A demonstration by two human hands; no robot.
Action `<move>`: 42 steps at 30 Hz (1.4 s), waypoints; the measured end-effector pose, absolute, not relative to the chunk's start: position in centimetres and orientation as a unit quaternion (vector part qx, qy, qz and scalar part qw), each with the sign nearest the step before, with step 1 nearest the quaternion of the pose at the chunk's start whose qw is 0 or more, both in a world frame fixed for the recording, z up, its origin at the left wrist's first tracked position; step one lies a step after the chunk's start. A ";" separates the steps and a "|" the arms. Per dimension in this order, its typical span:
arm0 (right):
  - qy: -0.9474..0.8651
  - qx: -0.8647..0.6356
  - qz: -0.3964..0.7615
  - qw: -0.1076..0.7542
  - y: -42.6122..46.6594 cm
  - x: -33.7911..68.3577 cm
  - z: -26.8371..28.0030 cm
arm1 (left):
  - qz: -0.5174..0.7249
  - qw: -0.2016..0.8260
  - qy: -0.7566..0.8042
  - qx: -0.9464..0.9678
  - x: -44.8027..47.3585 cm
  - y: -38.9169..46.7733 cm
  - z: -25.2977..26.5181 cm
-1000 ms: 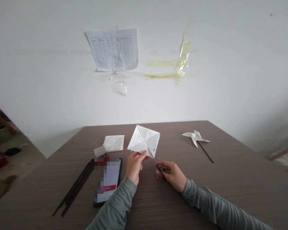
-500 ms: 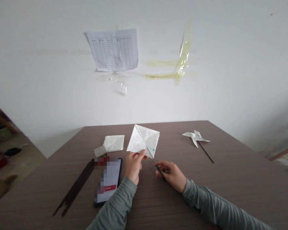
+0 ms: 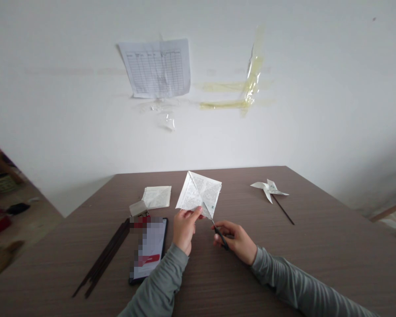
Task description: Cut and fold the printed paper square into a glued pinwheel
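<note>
A square sheet of printed paper [image 3: 196, 192] with diagonal creases is pinched at its lower edge by my left hand [image 3: 185, 229], thumb on top. My right hand [image 3: 236, 240] is closed around the dark handles of a pair of scissors [image 3: 220, 237]. The scissors' blade lies over the sheet's lower right corner, pointing toward its middle along a crease. Just how far the cut runs is too fine to make out. Both hands are held above the brown table [image 3: 267, 281].
On the right lies a finished paper pinwheel [image 3: 269, 190] on a dark stick. To the left are a stack of paper squares [image 3: 156, 197], a small clear packet [image 3: 138, 208], a bundle of dark sticks [image 3: 105, 255] and a phone [image 3: 152, 246]. A wall [image 3: 218, 145] stands behind the table.
The paper has shifted slightly to the right and tilted a little, with the scissors still at its lower right corner. Both hands hold nearly the same place.
</note>
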State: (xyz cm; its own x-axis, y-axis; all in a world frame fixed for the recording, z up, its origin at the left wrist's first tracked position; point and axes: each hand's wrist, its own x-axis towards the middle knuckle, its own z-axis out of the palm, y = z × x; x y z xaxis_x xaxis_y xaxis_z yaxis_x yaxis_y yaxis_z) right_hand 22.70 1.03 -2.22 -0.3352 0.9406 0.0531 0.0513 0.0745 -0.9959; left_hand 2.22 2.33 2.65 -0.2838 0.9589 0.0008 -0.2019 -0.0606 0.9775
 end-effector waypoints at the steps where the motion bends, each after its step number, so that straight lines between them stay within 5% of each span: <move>1: -0.608 -0.405 0.547 0.409 1.1 22.7 -2.4 | 0.624 0.466 0.503 0.374 2.2 2.3 2.7; 42: -0.602 -0.409 0.550 0.410 1.3 22.6 -2.6 | 0.593 0.462 0.526 0.398 2.2 2.3 2.4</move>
State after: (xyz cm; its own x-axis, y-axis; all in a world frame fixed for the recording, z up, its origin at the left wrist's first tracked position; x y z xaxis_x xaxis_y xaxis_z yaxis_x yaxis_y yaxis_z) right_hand 22.58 1.32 -2.62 -0.3295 0.9431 0.0446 0.0415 0.0616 -0.9972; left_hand 2.21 2.27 2.40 -0.2562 0.9665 -0.0129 -0.1292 -0.0210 0.9914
